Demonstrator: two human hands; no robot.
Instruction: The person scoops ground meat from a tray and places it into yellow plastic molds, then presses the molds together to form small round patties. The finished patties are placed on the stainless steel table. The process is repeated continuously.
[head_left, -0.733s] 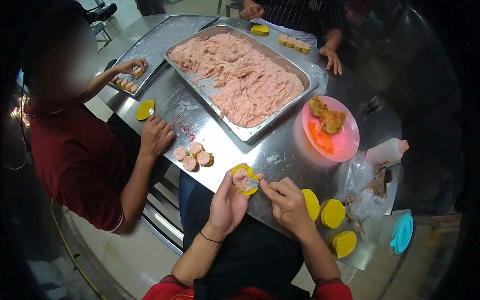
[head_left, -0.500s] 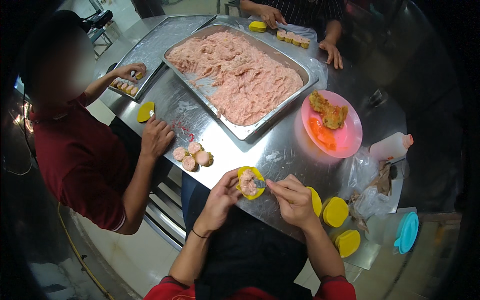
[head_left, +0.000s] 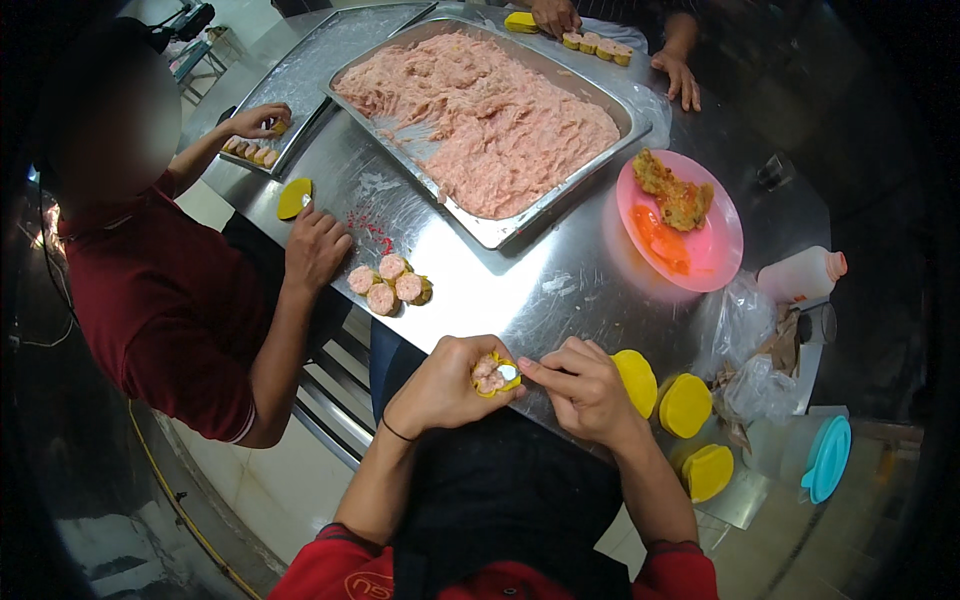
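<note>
- Cupped in the left hand (head_left: 445, 385) is a half-made dumpling (head_left: 491, 374), its yellow wrapper gathered around pink filling; the fingers are curled closed about it, just over the near edge of the steel table (head_left: 560, 285).
- Pinched between thumb and fingertips of the right hand (head_left: 580, 385) is a small spoon-like tool (head_left: 508, 372), whose pale tip is pressed onto the filling.
- Done so far, as judged from the table: four finished dumplings (head_left: 388, 285) are set in a cluster near the left edge, and more are lined up on the far-left tray (head_left: 330, 90) and at the far end.
- Left to do: the large steel pan (head_left: 480, 115) is seen to be almost full of pink minced filling, and three stacks of yellow wrappers (head_left: 680, 405) remain just right of the right hand, so most of the work is judged to be ahead.
- A pink plate (head_left: 720, 250) with fried food and orange sauce is set to the right, apart from the work.
- Against the earlier frames, the dumpling has been brought nearer the body and the wrapper, then lying open and flat on the palm, is now closed up around the filling.
- A co-worker's hand (head_left: 315, 245) at the left is still rested flat on the table beside a single wrapper (head_left: 294, 197).
</note>
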